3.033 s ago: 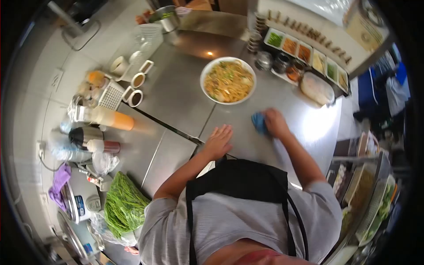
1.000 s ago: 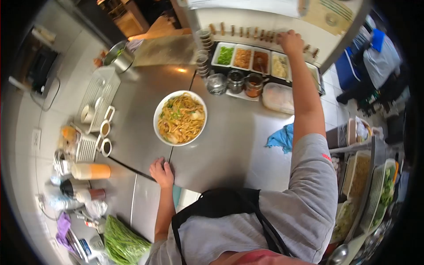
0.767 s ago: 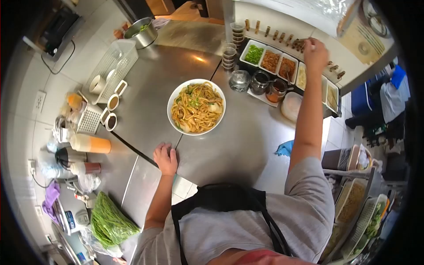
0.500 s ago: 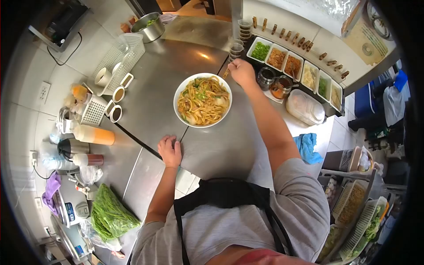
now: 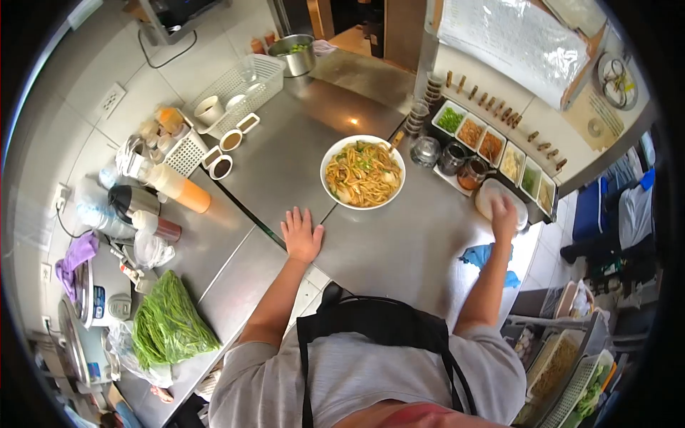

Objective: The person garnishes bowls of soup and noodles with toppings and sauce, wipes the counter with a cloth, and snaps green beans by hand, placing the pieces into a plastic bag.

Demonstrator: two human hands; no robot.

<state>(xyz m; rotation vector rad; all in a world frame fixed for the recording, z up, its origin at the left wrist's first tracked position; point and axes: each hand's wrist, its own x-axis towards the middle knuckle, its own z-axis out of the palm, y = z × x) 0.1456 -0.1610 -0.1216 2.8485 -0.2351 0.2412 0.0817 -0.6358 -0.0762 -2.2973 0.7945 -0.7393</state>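
A white bowl of noodles with greens stands on the steel counter. At its upper right edge is a wooden clothespin; whether it grips the rim I cannot tell. My left hand lies flat on the counter below the bowl, fingers spread, holding nothing. Over at the right, my right hand is at a clear plastic container. Its fingers are blurred, so I cannot see if they grip the container. A blue cloth lies partly under my right forearm.
White tubs of chopped toppings line the right, beside spice jars and stacked clear cups. Clothespins hang along the wall. Leftward are sauce dishes, squeeze bottles, a white basket and bagged greens.
My right hand has left the clothespin area by the cups and moved down and right to the plastic container. My left hand has spread its fingers. The whole view has shifted.
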